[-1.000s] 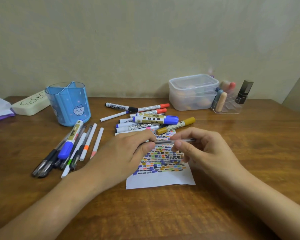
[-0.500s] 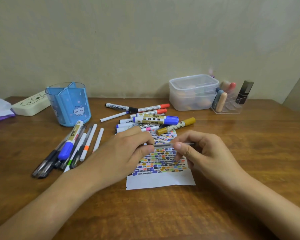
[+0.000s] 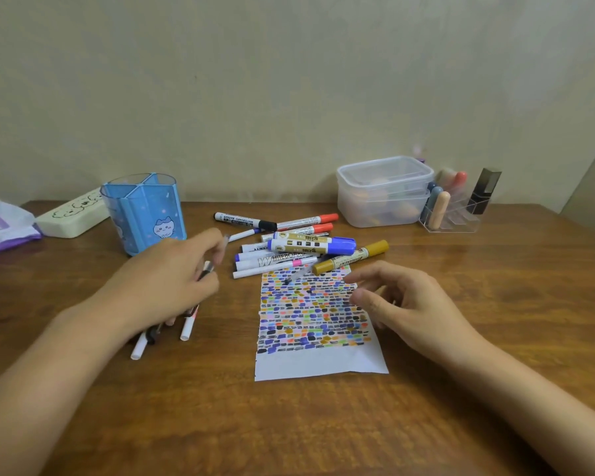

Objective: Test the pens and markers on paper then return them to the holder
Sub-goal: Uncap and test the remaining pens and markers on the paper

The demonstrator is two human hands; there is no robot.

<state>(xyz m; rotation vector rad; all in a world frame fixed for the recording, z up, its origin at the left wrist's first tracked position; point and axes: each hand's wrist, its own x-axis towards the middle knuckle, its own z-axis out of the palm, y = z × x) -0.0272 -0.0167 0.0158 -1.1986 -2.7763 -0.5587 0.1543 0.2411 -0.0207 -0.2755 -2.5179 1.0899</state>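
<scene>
Wooden counter (image 3: pixel 461 424) under a plain beige wall carries the paper (image 3: pixel 310 324), almost filled with colour swatches, so testing looks far along. The blue holder (image 3: pixel 145 214) stands empty at back left; returning is all still to do. One marker pile (image 3: pixel 299 245) lies above the paper, more pens (image 3: pixel 186 324) under the left hand (image 3: pixel 165 283), which pinches a thin pen (image 3: pixel 217 255). The right hand (image 3: pixel 402 304) hovers, loosely curled, holding nothing.
</scene>
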